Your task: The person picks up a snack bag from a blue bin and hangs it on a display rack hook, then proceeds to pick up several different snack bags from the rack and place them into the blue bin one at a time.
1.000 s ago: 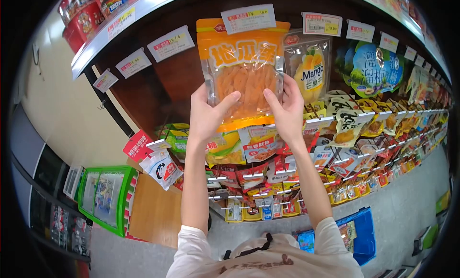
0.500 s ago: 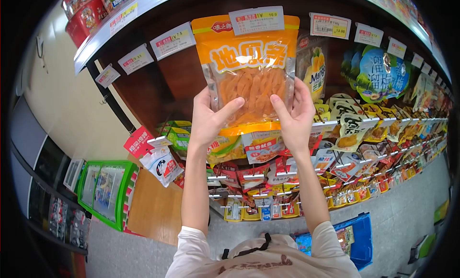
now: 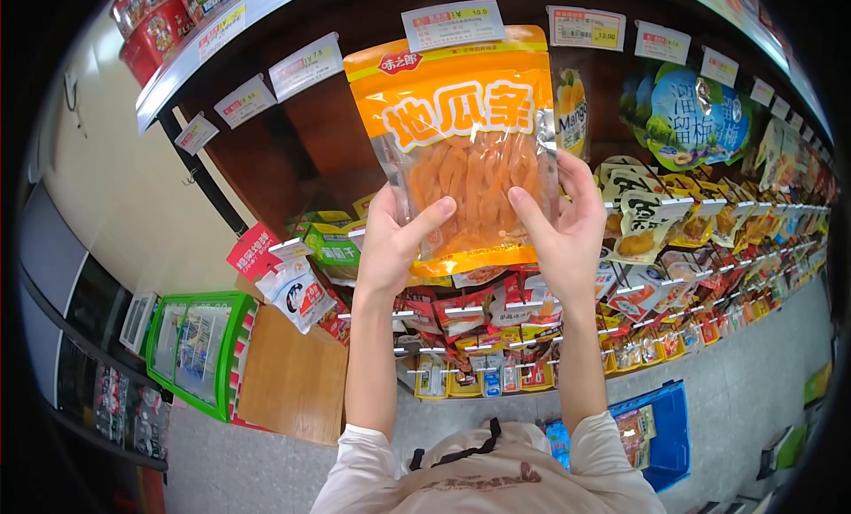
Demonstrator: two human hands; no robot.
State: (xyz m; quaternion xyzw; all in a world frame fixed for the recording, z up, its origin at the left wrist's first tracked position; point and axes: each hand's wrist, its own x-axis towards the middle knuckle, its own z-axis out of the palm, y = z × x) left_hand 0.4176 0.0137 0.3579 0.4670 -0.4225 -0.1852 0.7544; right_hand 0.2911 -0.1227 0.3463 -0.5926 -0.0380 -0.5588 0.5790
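An orange snack bag (image 3: pixel 470 182) with a clear window showing orange strips is held upright in front of the rack. My left hand (image 3: pixel 399 239) grips its lower left side, thumb on the front. On the lower right side my right hand (image 3: pixel 567 230) grips it, thumb also on the front. The fingers behind the bag are mostly hidden. The top edge of the bag lies just under and partly behind a price tag (image 3: pixel 452 25).
A mango bag (image 3: pixel 570 106) hangs right of the held bag, with blue round bags (image 3: pixel 700 120) further right. Lower hooks carry many snack packs. On the floor stand a blue basket (image 3: pixel 678 434) with packs and a green-framed freezer (image 3: pixel 230 354) at left.
Both hands and the bag have moved slightly down and nearer, and the bag is tilted a little more. The view has shifted slightly. Both hands keep their hold.
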